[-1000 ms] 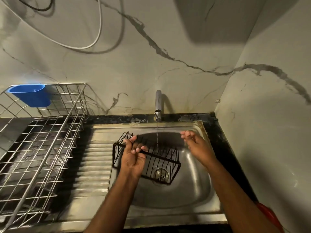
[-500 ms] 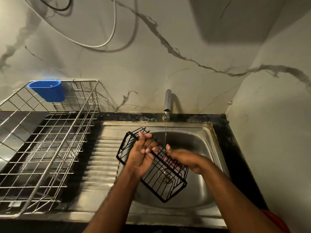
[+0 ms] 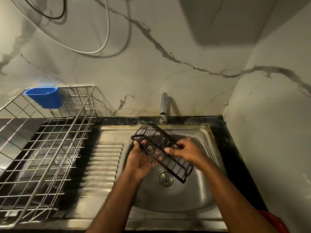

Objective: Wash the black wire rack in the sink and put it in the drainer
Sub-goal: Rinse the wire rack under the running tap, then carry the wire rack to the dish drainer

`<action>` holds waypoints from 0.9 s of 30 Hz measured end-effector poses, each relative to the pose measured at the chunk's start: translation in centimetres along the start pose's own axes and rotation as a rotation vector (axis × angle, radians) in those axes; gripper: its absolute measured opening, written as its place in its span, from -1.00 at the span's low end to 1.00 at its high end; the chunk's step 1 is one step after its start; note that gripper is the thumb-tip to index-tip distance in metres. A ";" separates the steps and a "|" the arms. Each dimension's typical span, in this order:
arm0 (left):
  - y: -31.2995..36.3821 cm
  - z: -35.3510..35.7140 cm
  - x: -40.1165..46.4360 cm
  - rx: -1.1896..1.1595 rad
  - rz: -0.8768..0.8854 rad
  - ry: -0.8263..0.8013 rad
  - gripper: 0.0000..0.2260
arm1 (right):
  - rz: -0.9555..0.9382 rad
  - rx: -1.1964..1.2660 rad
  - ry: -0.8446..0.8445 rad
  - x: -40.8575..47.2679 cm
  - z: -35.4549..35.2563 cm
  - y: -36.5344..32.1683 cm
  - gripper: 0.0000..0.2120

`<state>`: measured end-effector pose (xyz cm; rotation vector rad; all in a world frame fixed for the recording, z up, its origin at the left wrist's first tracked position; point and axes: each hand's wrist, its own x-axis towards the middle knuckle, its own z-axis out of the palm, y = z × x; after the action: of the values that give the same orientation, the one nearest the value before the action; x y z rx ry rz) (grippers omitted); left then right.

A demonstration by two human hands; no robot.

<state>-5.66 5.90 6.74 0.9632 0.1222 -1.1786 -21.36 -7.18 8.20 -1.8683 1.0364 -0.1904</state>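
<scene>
The black wire rack (image 3: 152,137) is held tilted over the steel sink (image 3: 181,197), its long side running from the tap down to the right. My left hand (image 3: 143,158) cups it from below, fingers showing through the wires. My right hand (image 3: 185,151) grips its upper long edge near the middle. The tap (image 3: 163,106) stands just behind the rack; I cannot see a clear stream of water. The metal wire drainer (image 3: 48,148) stands on the counter to the left.
A blue plastic cup (image 3: 44,96) hangs on the drainer's back rim. The ribbed draining board (image 3: 104,165) lies between sink and drainer. The sink drain (image 3: 165,179) shows below the rack. Marble walls close in behind and on the right.
The rack has been turned over and lifted toward the tap. My right hand came from the side onto the rack, and my left hand shifted underneath it.
</scene>
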 end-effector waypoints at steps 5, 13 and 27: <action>-0.5 0.7 0.0 0.198 -0.022 0.067 -0.64 | -0.172 -0.363 0.206 0.0 -1.0 -0.2 -0.28; -1.9 -3.8 5.3 0.466 0.234 0.251 0.01 | -0.323 -0.638 0.324 -1.5 -2.0 0.8 -0.38; 2.0 -3.0 -1.6 0.617 0.420 0.220 -0.59 | -0.421 -0.667 0.227 -1.3 0.7 -1.1 -0.32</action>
<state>-3.57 9.21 6.93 1.5719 -0.2760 -0.7201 -21.12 -5.53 9.09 -2.7196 0.9038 -0.3379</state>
